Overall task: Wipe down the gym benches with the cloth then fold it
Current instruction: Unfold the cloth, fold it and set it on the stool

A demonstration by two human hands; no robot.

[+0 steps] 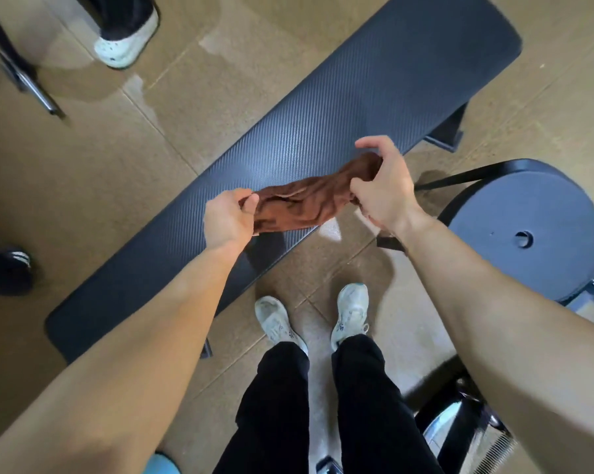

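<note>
A long dark padded gym bench runs diagonally from lower left to upper right across the tan floor. A crumpled brown cloth hangs stretched in the air just above the bench's near edge. My left hand pinches the cloth's left end between thumb and fingers. My right hand grips the right end with curled fingers, its index finger raised. The cloth sags in folds between the two hands.
A round dark padded seat on a metal frame stands at the right, chrome parts below it. My own white shoes stand by the bench. Another person's white shoe is at top left, a dark shoe at the left edge.
</note>
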